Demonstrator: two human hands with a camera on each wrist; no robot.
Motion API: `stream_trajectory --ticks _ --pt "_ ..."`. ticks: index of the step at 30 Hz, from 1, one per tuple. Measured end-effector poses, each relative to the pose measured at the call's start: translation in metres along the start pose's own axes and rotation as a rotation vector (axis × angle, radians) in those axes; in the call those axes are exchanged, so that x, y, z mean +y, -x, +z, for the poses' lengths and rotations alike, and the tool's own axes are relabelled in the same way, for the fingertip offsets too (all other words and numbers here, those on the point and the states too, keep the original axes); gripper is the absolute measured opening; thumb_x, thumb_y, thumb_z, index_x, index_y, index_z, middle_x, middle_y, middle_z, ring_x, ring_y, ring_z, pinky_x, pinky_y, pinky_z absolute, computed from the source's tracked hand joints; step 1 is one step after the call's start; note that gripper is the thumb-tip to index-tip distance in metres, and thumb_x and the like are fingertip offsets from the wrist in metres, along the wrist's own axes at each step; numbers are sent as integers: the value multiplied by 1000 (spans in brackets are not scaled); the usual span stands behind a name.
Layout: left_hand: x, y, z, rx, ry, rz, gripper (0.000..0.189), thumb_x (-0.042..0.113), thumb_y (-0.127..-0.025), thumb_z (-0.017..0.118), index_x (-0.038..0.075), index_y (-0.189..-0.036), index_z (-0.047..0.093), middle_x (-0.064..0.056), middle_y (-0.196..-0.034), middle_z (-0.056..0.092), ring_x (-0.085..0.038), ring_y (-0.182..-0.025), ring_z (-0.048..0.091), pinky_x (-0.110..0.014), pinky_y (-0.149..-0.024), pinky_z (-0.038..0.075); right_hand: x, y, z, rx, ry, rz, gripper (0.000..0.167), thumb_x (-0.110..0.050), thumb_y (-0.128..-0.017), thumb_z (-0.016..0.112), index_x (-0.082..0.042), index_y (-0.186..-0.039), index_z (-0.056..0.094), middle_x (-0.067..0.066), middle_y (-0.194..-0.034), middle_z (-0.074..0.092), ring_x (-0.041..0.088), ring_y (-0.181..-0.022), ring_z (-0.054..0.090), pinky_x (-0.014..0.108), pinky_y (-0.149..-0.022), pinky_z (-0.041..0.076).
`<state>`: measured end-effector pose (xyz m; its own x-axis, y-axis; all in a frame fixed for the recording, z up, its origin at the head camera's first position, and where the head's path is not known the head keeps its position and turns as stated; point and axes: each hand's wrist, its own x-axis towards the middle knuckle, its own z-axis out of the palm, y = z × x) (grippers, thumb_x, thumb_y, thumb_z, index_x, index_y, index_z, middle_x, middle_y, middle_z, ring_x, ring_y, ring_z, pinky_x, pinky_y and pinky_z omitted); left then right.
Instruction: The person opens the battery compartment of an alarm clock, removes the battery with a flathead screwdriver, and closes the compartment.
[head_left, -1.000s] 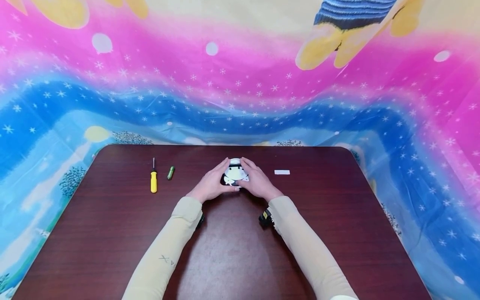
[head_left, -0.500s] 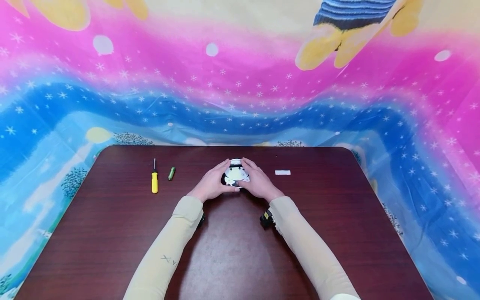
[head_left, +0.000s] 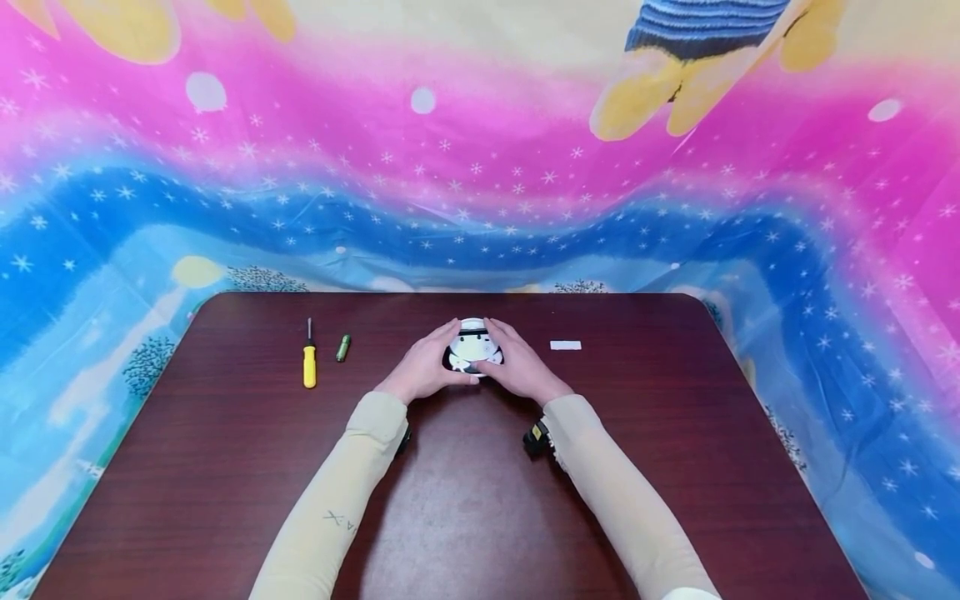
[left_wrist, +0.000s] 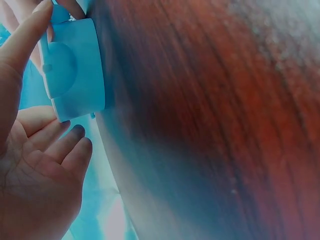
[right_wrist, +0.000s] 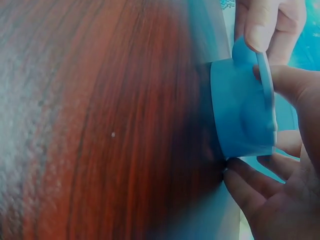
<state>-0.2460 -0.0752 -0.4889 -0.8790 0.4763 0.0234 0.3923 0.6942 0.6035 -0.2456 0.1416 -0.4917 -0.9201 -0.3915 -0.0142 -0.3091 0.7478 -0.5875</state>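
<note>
In the middle of the far half of the table, a small white round-topped object (head_left: 473, 343) carries a cartoon face with dark eyes and a black band. From the sides, the left wrist view shows it as a thick blue-tinted body (left_wrist: 82, 65) standing right at the tabletop. My left hand (head_left: 424, 368) grips its left side, fingers behind and thumb along the front. My right hand (head_left: 522, 367) holds the right side, its thumb pressed on the lower front. In the right wrist view, fingertips of the right hand (right_wrist: 270, 185) lie at the body's lower edge.
A yellow-handled screwdriver (head_left: 309, 365) lies on the dark wood table (head_left: 465, 500) at the left, with a green battery-like cylinder (head_left: 342, 347) beside it. Right of the hands lies a small white strip (head_left: 566, 345). Patterned cloth (head_left: 480, 192) hangs behind the table.
The white object and my right hand have shifted very slightly to the right. The left hand stays nearly in place, and both hands keep their hold.
</note>
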Motion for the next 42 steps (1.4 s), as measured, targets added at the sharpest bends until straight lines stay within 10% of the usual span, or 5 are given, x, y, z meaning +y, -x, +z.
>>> stream_trajectory --ticks 42 --pt "-2 -2 1 21 18 -4 108 45 -79 88 0 -158 30 -15 -164 28 -26 -150 26 -39 -119 26 57 21 -58 373 -153 151 64 -28 -102 64 -6 -157 39 16 -150 49 37 -126 55 50 -106 43"
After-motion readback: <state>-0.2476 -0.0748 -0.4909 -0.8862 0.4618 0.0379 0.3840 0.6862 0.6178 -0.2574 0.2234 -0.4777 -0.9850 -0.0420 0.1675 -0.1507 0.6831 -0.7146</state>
